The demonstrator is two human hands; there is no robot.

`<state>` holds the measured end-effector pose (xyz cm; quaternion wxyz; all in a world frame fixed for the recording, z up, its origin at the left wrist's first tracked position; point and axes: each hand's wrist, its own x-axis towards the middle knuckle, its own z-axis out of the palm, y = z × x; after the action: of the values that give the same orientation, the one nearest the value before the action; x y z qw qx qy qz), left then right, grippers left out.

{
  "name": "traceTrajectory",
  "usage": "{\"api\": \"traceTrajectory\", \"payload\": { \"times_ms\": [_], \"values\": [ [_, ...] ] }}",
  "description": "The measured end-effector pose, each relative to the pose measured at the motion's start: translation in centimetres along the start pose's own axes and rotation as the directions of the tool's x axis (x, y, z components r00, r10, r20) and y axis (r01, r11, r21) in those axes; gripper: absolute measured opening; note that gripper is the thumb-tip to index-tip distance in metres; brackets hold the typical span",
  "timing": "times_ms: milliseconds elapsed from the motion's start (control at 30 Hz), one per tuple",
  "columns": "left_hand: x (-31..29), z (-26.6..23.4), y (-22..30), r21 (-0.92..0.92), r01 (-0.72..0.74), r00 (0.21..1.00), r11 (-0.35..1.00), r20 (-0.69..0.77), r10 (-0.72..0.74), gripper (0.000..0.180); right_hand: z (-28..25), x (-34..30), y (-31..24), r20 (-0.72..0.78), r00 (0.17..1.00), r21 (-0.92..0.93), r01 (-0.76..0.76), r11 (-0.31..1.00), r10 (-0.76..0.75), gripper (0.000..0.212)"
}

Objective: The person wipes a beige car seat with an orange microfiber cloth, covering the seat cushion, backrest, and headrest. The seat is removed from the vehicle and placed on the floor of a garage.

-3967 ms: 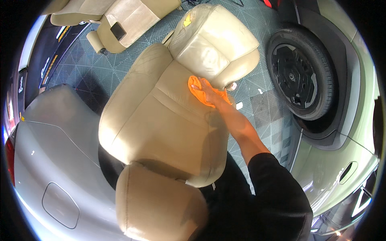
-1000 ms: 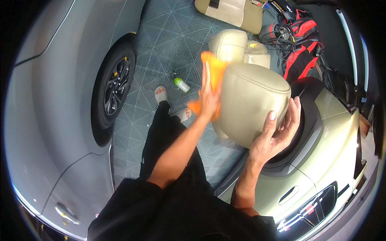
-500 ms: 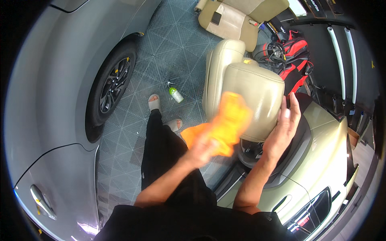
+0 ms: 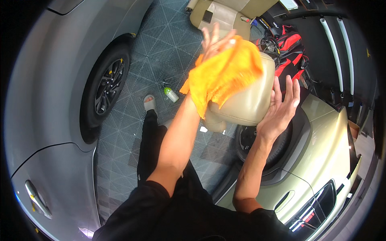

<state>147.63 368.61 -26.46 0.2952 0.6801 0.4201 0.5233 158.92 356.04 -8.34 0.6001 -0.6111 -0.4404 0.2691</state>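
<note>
My left hand (image 4: 214, 45) holds an orange cloth (image 4: 227, 72) over a beige leather car seat part (image 4: 255, 98). The cloth drapes across the palm and wrist, and the fingers stick out past its far edge, apart and slightly blurred. How the thumb grips the cloth is partly hidden. My right hand (image 4: 277, 110) rests open against the right side of the seat part, with its fingers spread upward. Much of the seat part's top lies hidden beneath the cloth.
A grey car with a wheel (image 4: 108, 88) stands at the left, a pale gold car (image 4: 309, 148) at the right. A spray bottle (image 4: 171, 94) lies on the tiled floor. Beyond are another beige seat (image 4: 229, 18), red and black bags (image 4: 291, 48) and two white tubes (image 4: 331, 54).
My left hand has swung forward, away from me, with the orange cloth, which now spreads over hand and wrist. The seat part appears nearer to me; my right hand stays at its side.
</note>
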Motion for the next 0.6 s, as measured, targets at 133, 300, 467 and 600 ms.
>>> {"api": "traceTrajectory", "payload": {
  "times_ms": [133,300,467,600],
  "values": [
    [-6.6,1.0,2.2,0.217,0.045,0.998,0.975,0.034,-0.054,0.074,-0.7,0.0,0.5,-0.021,1.0,-0.042,0.0,0.999,-0.001,0.067],
    [-13.0,1.0,10.2,0.199,0.317,0.948,0.928,-0.024,-0.318,0.082,-0.9,-0.1,0.2,-0.035,0.999,-0.116,-0.01,0.993,0.006,0.064],
    [-3.2,0.3,17.9,0.321,0.35,0.924,0.88,0.033,-0.38,0.093,-1.1,-0.4,0.2,-0.041,0.999,-0.059,-0.029,0.998,0.027,0.063],
    [5.8,0.9,15.9,0.408,-0.014,0.941,0.913,0.315,-0.127,0.076,-0.9,0.2,0.0,-0.089,0.989,-0.203,0.094,0.975,-0.114,0.055]
  ]
}}
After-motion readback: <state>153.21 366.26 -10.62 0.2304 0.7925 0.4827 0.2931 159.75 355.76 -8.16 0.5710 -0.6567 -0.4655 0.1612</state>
